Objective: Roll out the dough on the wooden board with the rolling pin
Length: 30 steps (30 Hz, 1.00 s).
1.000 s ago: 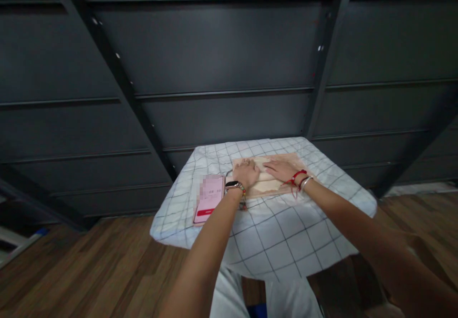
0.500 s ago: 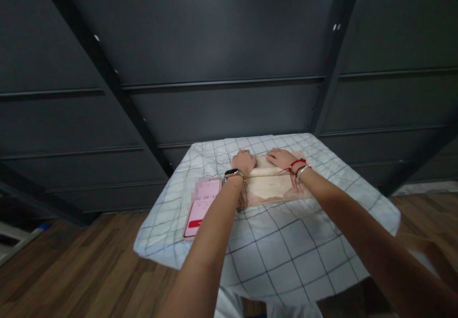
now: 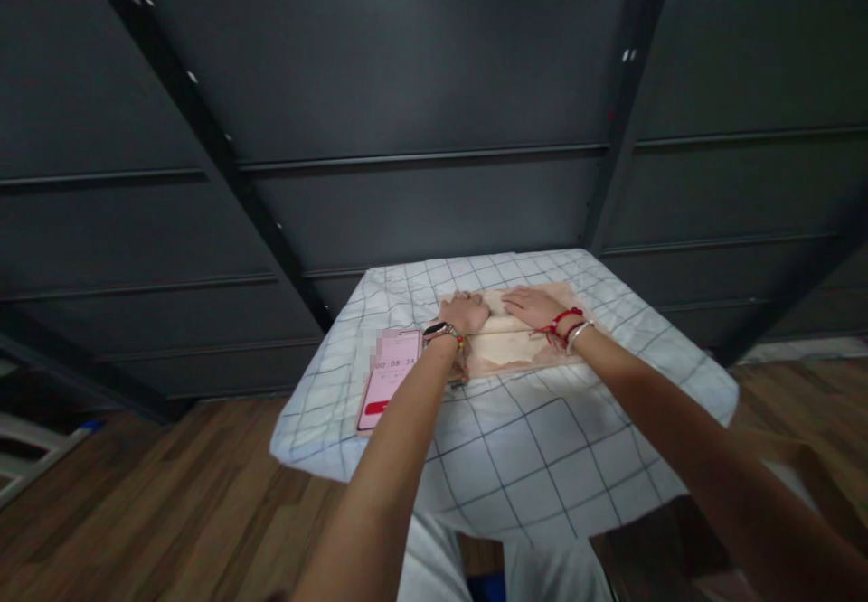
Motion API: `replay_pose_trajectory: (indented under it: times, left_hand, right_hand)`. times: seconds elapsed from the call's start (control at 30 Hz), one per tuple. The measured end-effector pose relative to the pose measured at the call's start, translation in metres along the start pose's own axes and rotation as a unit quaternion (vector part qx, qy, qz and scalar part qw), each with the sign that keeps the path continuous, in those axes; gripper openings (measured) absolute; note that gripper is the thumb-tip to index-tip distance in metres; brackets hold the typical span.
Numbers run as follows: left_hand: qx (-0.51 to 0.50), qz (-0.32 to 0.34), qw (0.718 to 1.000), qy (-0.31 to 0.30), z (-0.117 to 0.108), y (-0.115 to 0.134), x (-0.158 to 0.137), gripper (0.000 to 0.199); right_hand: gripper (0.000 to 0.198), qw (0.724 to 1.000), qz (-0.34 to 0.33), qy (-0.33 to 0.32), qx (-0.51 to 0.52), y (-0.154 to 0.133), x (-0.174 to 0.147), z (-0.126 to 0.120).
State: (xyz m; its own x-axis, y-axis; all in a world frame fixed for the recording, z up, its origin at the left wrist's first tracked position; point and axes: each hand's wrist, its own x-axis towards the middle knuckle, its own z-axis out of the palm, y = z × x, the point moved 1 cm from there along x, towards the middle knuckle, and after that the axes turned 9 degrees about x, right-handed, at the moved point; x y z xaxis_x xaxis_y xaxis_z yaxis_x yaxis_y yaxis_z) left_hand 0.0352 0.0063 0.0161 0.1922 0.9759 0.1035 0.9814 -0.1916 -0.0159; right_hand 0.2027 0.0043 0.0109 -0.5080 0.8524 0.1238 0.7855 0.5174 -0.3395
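A soft-looking cream sheet (image 3: 498, 350) with a raised fold or roll running across its middle lies on a thin, pinkish-tan wrapping (image 3: 570, 295). I cannot tell what the sheet is made of. My left hand (image 3: 467, 313), wearing a watch and a beaded bracelet, bends its fingers down onto the left end of the fold; the fingertips are partly hidden. On the right part of the fold my right hand (image 3: 535, 306) rests palm down, its fingers stretched out. Red string bracelets and a pale bangle circle that wrist.
A phone (image 3: 390, 376) showing a running timer lies left of my left forearm on the checked tablecloth (image 3: 522, 457). Dark metal panels (image 3: 434, 204) stand right behind the table. Wooden flooring (image 3: 223, 484) shows below, with a brown box-like object (image 3: 806, 471) at the lower right.
My left hand has shifted slightly towards me and to the right. The right hand stays nearly in place on the fold. The whole view has shifted a little.
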Motion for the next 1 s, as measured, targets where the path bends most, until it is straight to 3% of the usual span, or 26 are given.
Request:
replay_pose_trajectory:
  times: [0.33,0.53,0.7,0.87,1.0]
  left_hand:
    - [0.018,0.044,0.999,0.011,-0.003,0.010,-0.058,0.034]
    - [0.064,0.077,0.992,0.077,0.000,0.013,-0.088,0.043]
    - [0.077,0.116,0.981,0.131,0.008,0.012,-0.122,0.049]
    - [0.081,0.130,0.978,0.139,0.012,0.009,-0.138,0.051]
    - [0.067,0.130,0.982,0.120,0.008,0.007,-0.131,0.051]
  right_hand:
    - [0.051,0.999,-0.017,0.010,-0.039,-0.026,-0.052,0.004]
    - [0.049,0.998,-0.021,0.017,-0.060,-0.046,-0.084,0.008]
    - [0.048,0.994,-0.041,0.069,-0.072,-0.060,-0.119,0.022]
    - [0.047,0.992,-0.078,0.074,-0.062,-0.054,-0.130,0.025]
    - [0.042,0.988,-0.119,0.085,-0.047,-0.039,-0.120,0.008]
